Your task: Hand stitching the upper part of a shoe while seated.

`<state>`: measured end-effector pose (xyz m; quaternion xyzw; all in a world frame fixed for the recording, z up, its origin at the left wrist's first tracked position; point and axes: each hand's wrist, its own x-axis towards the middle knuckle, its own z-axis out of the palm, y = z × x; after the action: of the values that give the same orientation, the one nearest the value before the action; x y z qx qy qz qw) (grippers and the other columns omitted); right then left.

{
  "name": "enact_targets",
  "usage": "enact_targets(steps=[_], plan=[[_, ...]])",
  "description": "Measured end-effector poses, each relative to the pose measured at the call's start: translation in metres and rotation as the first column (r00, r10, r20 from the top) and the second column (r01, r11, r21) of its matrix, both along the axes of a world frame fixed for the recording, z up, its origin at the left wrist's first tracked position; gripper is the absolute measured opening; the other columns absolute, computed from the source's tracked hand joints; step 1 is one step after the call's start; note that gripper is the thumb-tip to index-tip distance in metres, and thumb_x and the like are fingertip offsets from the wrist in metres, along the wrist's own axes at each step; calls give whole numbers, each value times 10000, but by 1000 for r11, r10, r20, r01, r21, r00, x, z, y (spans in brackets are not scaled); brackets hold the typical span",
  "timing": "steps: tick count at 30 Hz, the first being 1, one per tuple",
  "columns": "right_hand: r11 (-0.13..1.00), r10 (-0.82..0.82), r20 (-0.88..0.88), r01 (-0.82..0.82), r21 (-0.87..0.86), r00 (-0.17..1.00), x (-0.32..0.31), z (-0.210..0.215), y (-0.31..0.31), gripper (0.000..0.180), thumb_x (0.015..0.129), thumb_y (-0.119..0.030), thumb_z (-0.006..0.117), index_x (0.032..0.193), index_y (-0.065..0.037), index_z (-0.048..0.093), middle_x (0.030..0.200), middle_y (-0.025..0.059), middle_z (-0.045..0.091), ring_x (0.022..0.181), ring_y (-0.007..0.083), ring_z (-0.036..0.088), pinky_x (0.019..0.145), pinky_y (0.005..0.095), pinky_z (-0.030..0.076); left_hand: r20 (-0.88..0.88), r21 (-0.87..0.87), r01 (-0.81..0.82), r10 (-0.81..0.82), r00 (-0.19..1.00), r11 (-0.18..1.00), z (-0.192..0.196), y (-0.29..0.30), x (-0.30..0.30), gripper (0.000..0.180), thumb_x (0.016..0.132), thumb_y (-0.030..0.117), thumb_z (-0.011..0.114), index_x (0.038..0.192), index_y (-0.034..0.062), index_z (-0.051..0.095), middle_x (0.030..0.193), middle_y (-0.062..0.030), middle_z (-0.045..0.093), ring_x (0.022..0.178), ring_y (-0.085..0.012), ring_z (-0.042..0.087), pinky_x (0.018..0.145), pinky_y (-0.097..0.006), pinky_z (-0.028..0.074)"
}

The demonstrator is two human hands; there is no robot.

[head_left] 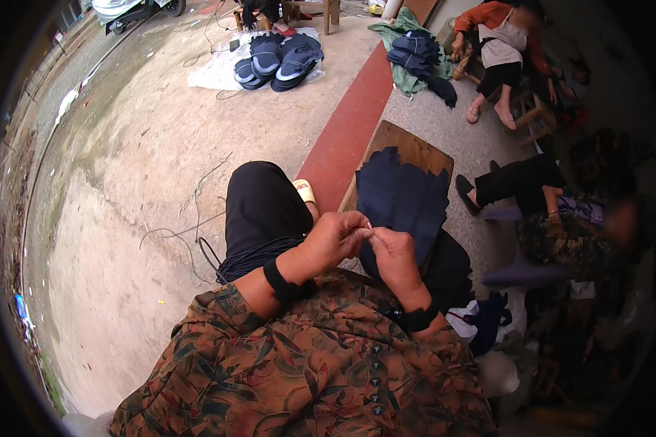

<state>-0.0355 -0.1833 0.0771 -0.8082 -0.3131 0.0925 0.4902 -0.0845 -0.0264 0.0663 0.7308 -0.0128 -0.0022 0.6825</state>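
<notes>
My left hand [337, 237] and my right hand [393, 255] meet fingertip to fingertip above my lap, both pinched closed. Something tiny and pale shows between the fingertips, too small to name. Just beyond my right hand, a stack of dark navy fabric pieces [403, 193] with jagged edges lies on a wooden bench [413, 147]. A bundle of dark cords [259, 256] rests across my left thigh, close to my left forearm. Black bands circle both my wrists.
Bundles of dark cut pieces [278, 60] lie on white plastic sheeting [208, 75] ahead. More dark bundles [415, 54] sit on green cloth [386, 33]. Two seated people are at the right, one in an orange top [481, 18]. Loose cord [189, 233] trails over the concrete at left.
</notes>
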Motion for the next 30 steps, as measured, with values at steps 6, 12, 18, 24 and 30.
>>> enact_targets(steps=[6, 12, 18, 24, 30], plan=[[987, 27, 60, -17, -160, 998, -1, -9, -3, 115, 854, -49, 565, 755, 9, 578, 693, 245, 553, 663, 400, 583, 561, 424, 442, -105, -153, 68, -84, 991, 986, 1, 2, 1, 114, 960, 101, 530, 915, 0, 558, 662, 5, 533, 574, -54, 503, 523, -218, 429], [865, 400, 238, -278, -418, 885, -4, -11, -6, 53, 843, -40, 540, 857, -9, 580, 768, 235, 578, 752, 412, 588, 596, 459, 451, -3, -298, -158, 165, 986, 941, -17, 8, 12, 145, 975, 143, 489, 889, 46, 555, 754, 0, 565, 625, -44, 502, 528, -201, 394], [976, 214, -147, -218, -12, 966, -4, 3, 1, 180, 907, -84, 542, 1055, -1, 606, 851, 163, 632, 744, 233, 618, 680, 305, 480, -314, -580, -310, 144, 938, 753, -18, 25, 19, 142, 986, 210, 501, 905, 100, 539, 777, 10, 563, 653, -58, 543, 516, -186, 375], [956, 276, -297, -292, -10, 914, -3, -2, 5, 242, 909, -115, 573, 732, 15, 472, 606, 78, 422, 587, 106, 385, 544, 302, 368, -249, -562, -312, 203, 947, 766, -33, 29, 14, 148, 984, 197, 505, 895, 82, 532, 757, 10, 548, 642, -58, 531, 535, -185, 389], [979, 198, -109, -191, 68, 974, -4, -9, 13, 269, 918, -89, 545, 699, 12, 427, 574, 101, 418, 511, 141, 383, 491, 307, 343, -38, -97, 157, -162, 986, 983, -36, 61, -23, 293, 937, 300, 596, 1028, 23, 566, 767, 7, 557, 675, -55, 521, 606, -213, 445]])
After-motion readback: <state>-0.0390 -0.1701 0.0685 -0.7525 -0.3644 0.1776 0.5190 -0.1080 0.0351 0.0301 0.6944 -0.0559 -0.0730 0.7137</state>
